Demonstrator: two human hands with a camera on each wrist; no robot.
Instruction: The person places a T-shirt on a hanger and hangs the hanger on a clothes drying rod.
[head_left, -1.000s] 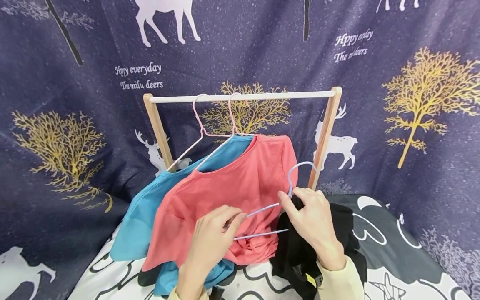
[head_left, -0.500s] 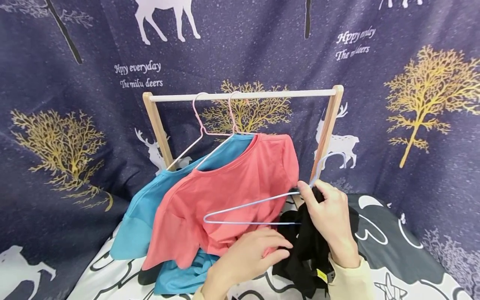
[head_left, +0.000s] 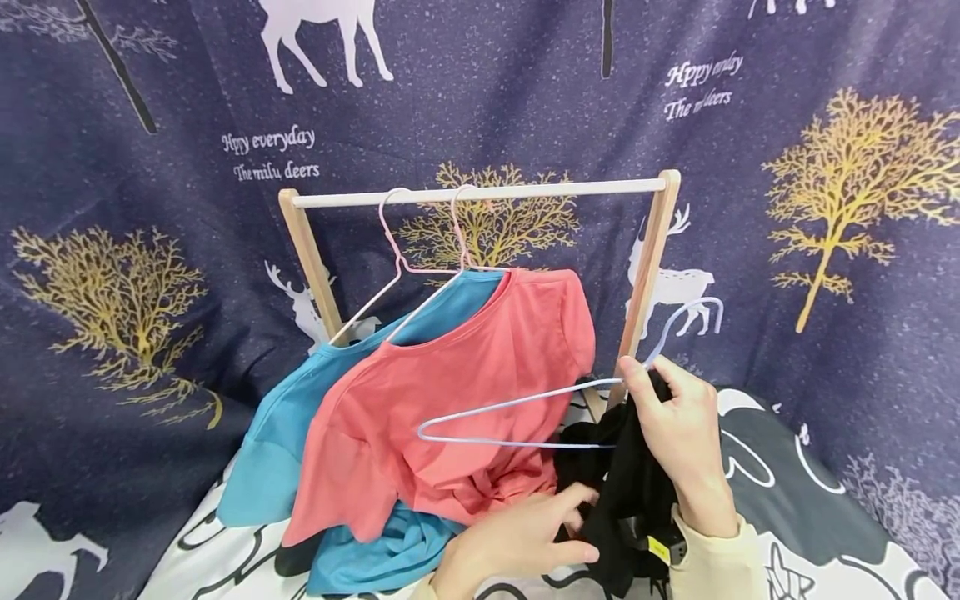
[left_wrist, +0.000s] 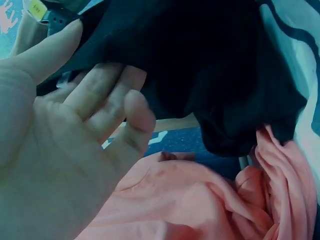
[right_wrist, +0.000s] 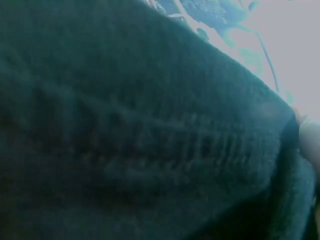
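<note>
In the head view my right hand [head_left: 678, 433] pinches a light blue clothes hanger [head_left: 517, 404] near the base of its hook, together with a black garment [head_left: 637, 483]. The hanger's left end is bare and points left; its right part is hidden behind the garment and hand. My left hand [head_left: 525, 533] is low at the garment's left edge, thumb and fingers apart. In the left wrist view, the fingers [left_wrist: 107, 95] reach to the edge of the black cloth [left_wrist: 200, 65]. Dark fabric with a stitched seam [right_wrist: 165, 130] fills most of the right wrist view.
A small rack with a white rail [head_left: 555, 191] and wooden posts stands behind. From it hang a coral T-shirt [head_left: 465, 367] and a blue T-shirt [head_left: 277, 433] on pink hangers. More blue cloth [head_left: 375, 558] lies on the patterned white bedding [head_left: 202, 550].
My left hand has let go of the hanger's left end and moved down and right to the black garment. My right hand has shifted right with the hanger and garment, and the hook has tilted right.
</note>
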